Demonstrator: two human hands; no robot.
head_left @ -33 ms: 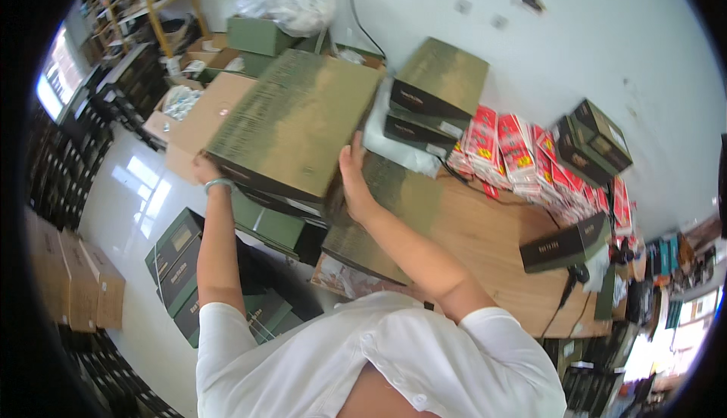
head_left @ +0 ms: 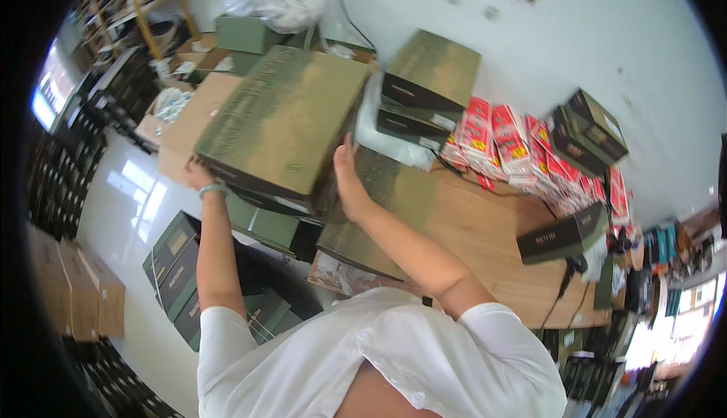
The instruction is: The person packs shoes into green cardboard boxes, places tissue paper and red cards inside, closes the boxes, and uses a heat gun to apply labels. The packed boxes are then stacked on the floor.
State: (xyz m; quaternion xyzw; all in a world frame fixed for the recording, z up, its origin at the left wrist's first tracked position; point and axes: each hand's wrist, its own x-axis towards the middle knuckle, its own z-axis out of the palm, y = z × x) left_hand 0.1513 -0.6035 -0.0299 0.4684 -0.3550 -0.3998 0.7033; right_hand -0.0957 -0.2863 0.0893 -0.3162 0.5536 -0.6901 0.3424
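Observation:
A large shoebox (head_left: pixel 284 115) with an olive-and-tan lid and dark sides stands at the left of the table, level with my hands. My left hand (head_left: pixel 200 174) has its fingers bent round the near left corner. Against the right side lies the palm of my right hand (head_left: pixel 352 183), fingers straight and pointing up, so the box is held between both hands. Another dark edge shows beneath it, perhaps a second box. Just right of it, a flat olive box (head_left: pixel 386 213) rests on the table, partly behind my right forearm.
The wooden table (head_left: pixel 485 236) bears stacked shoeboxes (head_left: pixel 435 70), a pile of red-and-white packets (head_left: pixel 507 141), two small dark boxes (head_left: pixel 587 134) and a tilted black box (head_left: pixel 560 236). Strapped green boxes (head_left: pixel 182 266) stand on the floor at left. A cable (head_left: pixel 344 1) hangs on the wall.
The whole view has shifted slightly. My hands stay in the same places on the shoebox.

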